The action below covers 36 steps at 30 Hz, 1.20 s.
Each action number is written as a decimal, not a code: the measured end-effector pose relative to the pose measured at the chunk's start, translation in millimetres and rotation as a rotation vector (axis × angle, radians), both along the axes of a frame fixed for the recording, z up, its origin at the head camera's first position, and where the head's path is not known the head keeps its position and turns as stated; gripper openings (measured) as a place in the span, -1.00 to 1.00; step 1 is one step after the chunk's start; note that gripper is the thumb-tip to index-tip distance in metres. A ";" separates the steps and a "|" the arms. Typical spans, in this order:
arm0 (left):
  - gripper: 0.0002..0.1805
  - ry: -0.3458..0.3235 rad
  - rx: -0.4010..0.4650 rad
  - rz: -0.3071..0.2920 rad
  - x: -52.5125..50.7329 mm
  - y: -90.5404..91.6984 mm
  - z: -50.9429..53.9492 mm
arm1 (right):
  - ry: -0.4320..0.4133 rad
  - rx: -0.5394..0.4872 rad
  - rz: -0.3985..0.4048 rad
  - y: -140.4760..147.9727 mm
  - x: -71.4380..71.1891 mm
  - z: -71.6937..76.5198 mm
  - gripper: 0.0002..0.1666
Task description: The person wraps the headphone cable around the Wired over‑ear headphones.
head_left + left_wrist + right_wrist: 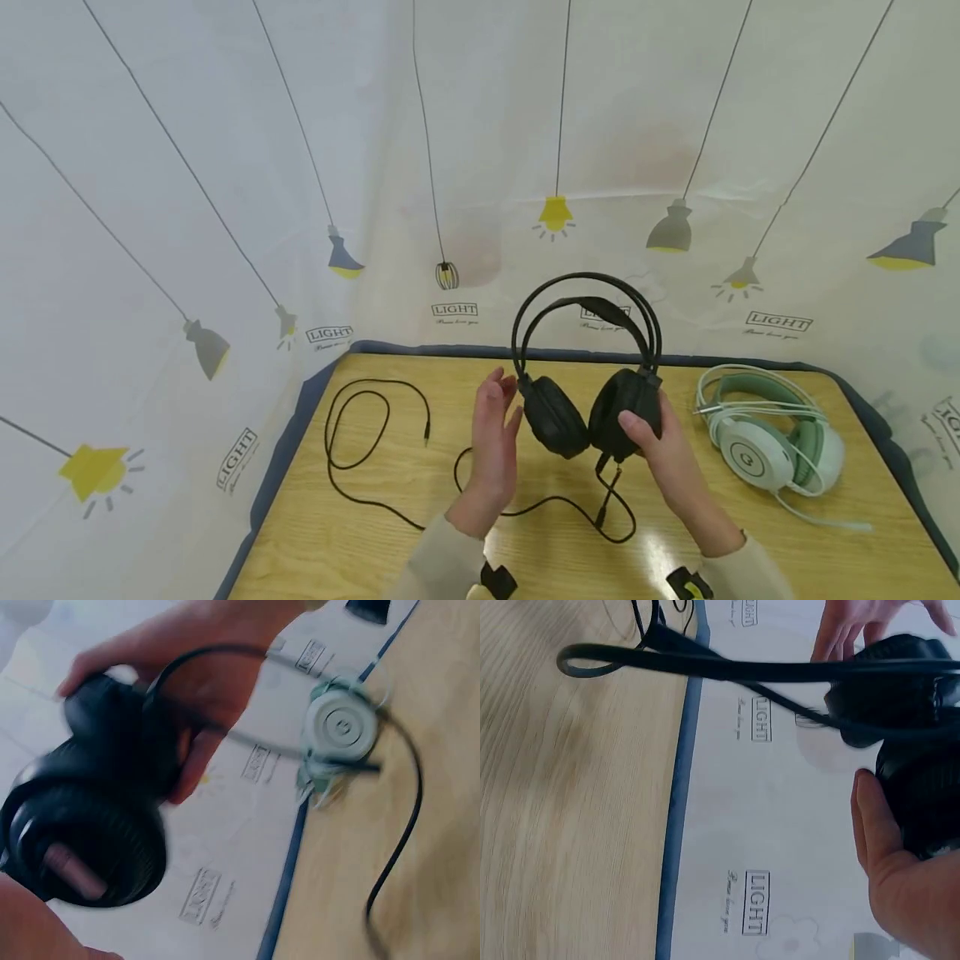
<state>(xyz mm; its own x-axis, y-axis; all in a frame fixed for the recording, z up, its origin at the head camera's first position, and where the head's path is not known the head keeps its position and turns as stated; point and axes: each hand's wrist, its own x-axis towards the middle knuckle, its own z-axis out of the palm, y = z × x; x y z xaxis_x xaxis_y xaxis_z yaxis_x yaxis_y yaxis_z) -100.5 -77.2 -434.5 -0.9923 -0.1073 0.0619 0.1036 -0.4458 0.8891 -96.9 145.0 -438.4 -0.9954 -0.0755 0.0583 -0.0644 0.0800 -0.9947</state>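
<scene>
A black over-ear headset (553, 417) is held up above the table with its headband on top and its two earcups close together. My right hand (671, 462) grips the right earcup, the thumb lying across it. Beside the left earcup, my left hand (495, 442) is raised with fingers straight; whether it touches the cup cannot be told. In the right wrist view the left hand (866, 622) has its fingers spread behind an earcup. The headset's black cable (555, 500) hangs from the right earcup and loops down to the table.
A white and green headset (757, 454), its pale cord wound round it, lies at the table's right. Loose black cable (360, 500) with a plug (427, 432) spreads over the left of the wooden table (292, 533). A lamp-print cloth (495, 125) rises behind and beside the table.
</scene>
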 end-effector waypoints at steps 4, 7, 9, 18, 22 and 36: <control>-0.12 0.020 0.000 -0.061 -12.6 -21.1 13.9 | 0.032 0.009 0.063 15.9 -0.5 0.0 -0.38; -0.05 0.020 -0.032 -0.141 -22.9 -33.7 23.3 | 0.047 0.035 0.104 26.9 -2.3 1.1 -0.37; -0.06 0.005 -0.062 -0.191 -30.4 -39.6 28.2 | 0.050 0.082 0.130 33.0 -3.7 2.8 -0.34; -0.39 -0.112 -0.289 -0.466 -76.3 -47.8 48.3 | 0.095 0.289 0.279 52.9 -11.3 15.4 -0.18; -0.25 -0.162 -0.310 -0.687 -81.6 -52.0 51.5 | 0.070 0.303 0.329 55.4 -12.2 16.7 -0.14; -0.41 -0.163 -0.406 -0.852 -77.0 -55.8 46.3 | 0.019 0.402 0.427 63.8 -13.4 16.0 0.03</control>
<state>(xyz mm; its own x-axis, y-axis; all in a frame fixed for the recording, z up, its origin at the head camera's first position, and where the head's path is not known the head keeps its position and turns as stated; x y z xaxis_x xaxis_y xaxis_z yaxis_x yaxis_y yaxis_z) -177.5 -133.0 -388.2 -0.7269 0.6538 -0.2100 -0.2514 0.0312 0.9674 -110.2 208.8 -422.4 -0.8712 -0.4893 -0.0399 -0.1918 0.4139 -0.8899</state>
